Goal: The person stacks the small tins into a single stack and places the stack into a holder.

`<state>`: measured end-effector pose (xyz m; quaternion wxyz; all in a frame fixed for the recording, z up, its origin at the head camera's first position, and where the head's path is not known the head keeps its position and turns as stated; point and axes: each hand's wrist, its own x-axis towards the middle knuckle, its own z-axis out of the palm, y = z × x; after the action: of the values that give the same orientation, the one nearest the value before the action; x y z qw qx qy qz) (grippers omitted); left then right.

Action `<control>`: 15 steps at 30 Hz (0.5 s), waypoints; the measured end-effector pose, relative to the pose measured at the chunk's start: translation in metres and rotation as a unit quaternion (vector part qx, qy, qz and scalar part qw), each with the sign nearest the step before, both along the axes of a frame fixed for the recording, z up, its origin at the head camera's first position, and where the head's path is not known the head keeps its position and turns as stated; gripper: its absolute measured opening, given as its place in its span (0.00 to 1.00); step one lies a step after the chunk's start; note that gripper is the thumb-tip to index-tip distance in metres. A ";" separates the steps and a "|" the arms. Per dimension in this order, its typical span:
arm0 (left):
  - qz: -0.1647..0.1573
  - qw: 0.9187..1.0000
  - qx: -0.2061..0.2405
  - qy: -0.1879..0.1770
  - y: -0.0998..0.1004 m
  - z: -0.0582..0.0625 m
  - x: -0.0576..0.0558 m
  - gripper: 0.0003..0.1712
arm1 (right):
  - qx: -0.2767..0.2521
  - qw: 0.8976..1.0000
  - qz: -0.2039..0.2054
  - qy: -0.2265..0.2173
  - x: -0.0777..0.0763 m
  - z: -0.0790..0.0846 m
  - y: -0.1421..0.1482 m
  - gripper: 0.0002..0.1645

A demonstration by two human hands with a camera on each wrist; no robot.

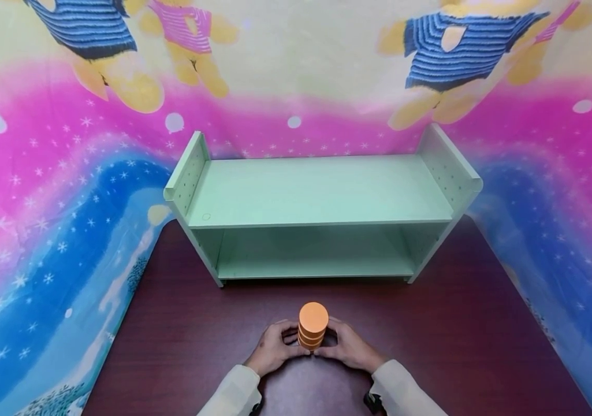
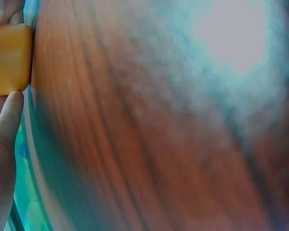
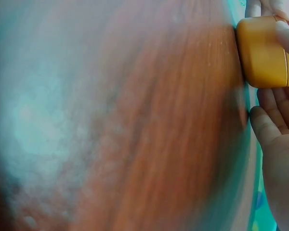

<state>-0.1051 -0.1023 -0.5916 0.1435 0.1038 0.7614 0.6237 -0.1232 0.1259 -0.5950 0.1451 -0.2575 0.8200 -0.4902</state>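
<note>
An orange cylinder (image 1: pixel 313 323) with ring-like seams around its side stands upright on the table, near its front. In the head view my left hand (image 1: pixel 274 346) holds it from the left, thumb in front and fingers behind. From the right my right hand (image 1: pixel 350 345) curls around it in much the same way. The left wrist view shows the left thumb (image 2: pixel 10 113) against the cylinder's side (image 2: pixel 12 60). The right wrist view has the right fingers at the cylinder's lower side (image 3: pixel 262 53), the right thumb slightly apart from it.
Behind the hands stands a pale green two-tier shelf (image 1: pixel 316 190) with raised side panels. It rests on a dark red-brown table (image 1: pixel 181 346). A colourful cloth with printed bears (image 1: pixel 296 115) hangs behind and on both sides.
</note>
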 end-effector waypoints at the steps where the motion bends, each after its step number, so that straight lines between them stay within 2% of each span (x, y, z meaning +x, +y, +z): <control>1: 0.000 1.000 -0.003 0.000 0.000 0.000 0.000 0.30 | -0.001 1.000 0.000 -0.002 0.000 0.000 0.000 0.37; 8: -0.003 1.000 -0.010 0.008 0.000 0.002 0.002 0.30 | -0.002 1.000 0.000 -0.014 0.002 0.001 0.000 0.39; 15: -0.007 1.000 -0.016 0.018 0.000 0.005 0.000 0.29 | -0.014 1.000 0.004 0.001 -0.001 0.000 0.001 0.38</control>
<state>-0.1047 -0.1020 -0.5869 0.1352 0.1179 0.7733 0.6081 -0.1240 0.1269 -0.5951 0.1429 -0.2632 0.8123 -0.5004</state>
